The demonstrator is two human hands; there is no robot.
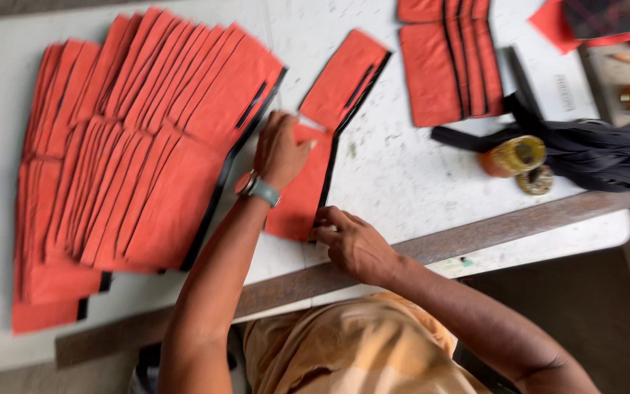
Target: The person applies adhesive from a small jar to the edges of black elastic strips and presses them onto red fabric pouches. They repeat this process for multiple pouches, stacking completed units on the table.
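My left hand (280, 149) lies flat on a long orange-red fabric piece (302, 197) edged with black trim, pressing its upper part onto the white table (395, 175). My right hand (351, 241) pinches the near lower edge of the same piece by its black edge. A watch is on my left wrist. The far end of the piece (344, 76) shows a black slit.
A large fanned stack of similar orange-red pieces (133, 153) covers the table's left. Another stack (450, 66) lies at the back right. A small open jar (515, 155), its lid (535, 180) and dark cloth (599, 149) sit at the right. A wooden strip (475, 233) borders the near edge.
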